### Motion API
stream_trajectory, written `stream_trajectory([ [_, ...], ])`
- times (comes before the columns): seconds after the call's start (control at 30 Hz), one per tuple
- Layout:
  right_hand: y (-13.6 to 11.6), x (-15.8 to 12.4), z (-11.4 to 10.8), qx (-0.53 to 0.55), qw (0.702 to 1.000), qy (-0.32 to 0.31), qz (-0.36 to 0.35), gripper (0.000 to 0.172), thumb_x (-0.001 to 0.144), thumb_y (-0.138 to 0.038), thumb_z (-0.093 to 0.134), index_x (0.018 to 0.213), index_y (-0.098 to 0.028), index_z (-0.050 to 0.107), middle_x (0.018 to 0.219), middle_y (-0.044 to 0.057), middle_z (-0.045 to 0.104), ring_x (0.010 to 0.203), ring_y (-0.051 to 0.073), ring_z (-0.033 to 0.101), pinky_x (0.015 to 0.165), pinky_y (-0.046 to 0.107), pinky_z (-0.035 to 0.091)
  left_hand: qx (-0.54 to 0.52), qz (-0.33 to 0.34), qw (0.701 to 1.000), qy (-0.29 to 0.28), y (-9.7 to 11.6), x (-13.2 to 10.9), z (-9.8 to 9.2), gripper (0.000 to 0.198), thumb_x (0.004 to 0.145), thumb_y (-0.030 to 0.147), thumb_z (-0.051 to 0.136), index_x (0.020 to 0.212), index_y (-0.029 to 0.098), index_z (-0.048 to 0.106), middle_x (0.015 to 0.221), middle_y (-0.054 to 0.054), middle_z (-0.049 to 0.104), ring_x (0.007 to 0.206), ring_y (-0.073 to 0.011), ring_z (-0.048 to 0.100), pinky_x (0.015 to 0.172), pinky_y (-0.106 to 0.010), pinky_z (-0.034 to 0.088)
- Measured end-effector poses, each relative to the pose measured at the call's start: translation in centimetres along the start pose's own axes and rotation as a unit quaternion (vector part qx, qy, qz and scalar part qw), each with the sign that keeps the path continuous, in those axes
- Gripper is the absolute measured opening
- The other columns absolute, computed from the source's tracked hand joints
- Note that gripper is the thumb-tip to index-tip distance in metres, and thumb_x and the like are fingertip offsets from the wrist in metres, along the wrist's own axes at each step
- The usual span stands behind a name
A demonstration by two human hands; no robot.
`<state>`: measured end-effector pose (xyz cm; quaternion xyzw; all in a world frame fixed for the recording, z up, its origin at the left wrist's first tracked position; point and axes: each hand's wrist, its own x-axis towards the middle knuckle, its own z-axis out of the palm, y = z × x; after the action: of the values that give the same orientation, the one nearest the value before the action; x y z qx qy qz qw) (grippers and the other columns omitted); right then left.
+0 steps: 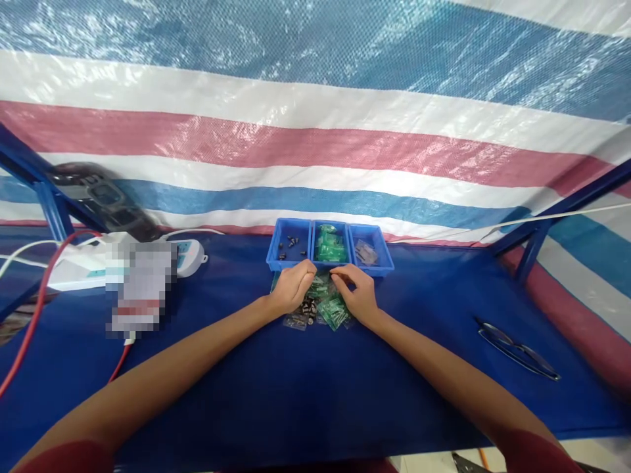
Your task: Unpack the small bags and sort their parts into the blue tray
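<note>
Both my hands rest close together over a small heap of clear bags with green parts [329, 307] on the blue table cloth [296, 387]. My left hand [292, 286] is curled, fingers pinched on something I cannot make out. My right hand [357, 290] is also curled with its fingers pinched at the heap's top. Just beyond stand three blue trays: the left tray [290, 246] holds small dark parts, the middle tray [330, 244] green parts, the right tray [370, 252] clear bags.
A white power strip [89, 263] with red and white cables lies at the left, beside a dark device [106, 197]. Folded glasses [517, 351] lie at the right. A striped tarp [315, 131] hangs behind the table, with blue frame bars at both sides.
</note>
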<state>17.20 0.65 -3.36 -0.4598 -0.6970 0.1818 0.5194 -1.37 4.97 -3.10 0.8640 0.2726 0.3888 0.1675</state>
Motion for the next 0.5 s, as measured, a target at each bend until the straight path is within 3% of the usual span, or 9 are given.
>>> stream_trajectory([
  [0.1, 0.01, 0.02, 0.08, 0.005, 1.000, -0.002, 0.002, 0.017, 0.088, -0.028, 0.049, 0.089, -0.020, 0.064, 0.070, 0.002, 0.058, 0.058, 0.013, 0.054, 0.056, 0.027, 0.046, 0.001, -0.005, 1.000, -0.007, 0.01, 0.03, 0.01, 0.035, 0.097, 0.032, 0.022, 0.084, 0.015, 0.049, 0.069, -0.002, 0.053, 0.058, -0.0108, 0.050, 0.057, -0.022, 0.038],
  [0.3, -0.04, 0.09, 0.01, 0.019, 1.000, 0.006, 0.013, 0.017, 0.087, -0.028, 0.050, 0.090, -0.019, 0.064, 0.070, 0.003, 0.058, 0.058, 0.013, 0.054, 0.056, 0.027, 0.047, 0.006, -0.001, 0.999, 0.033, 0.15, 0.12, 0.20, 0.029, 0.096, 0.036, 0.033, 0.099, 0.017, 0.055, 0.087, -0.004, 0.064, 0.069, -0.0106, 0.061, 0.062, -0.019, 0.044],
  [0.5, -0.11, 0.02, -0.03, 0.026, 1.000, 0.004, 0.011, 0.016, 0.087, -0.028, 0.050, 0.089, -0.019, 0.064, 0.070, 0.003, 0.058, 0.057, 0.013, 0.054, 0.054, 0.027, 0.047, 0.026, -0.007, 0.997, 0.078, 0.14, -0.03, 0.28, 0.010, 0.088, 0.026, 0.055, 0.094, 0.019, 0.058, 0.083, 0.000, 0.066, 0.054, -0.0060, 0.057, 0.056, -0.017, 0.044],
])
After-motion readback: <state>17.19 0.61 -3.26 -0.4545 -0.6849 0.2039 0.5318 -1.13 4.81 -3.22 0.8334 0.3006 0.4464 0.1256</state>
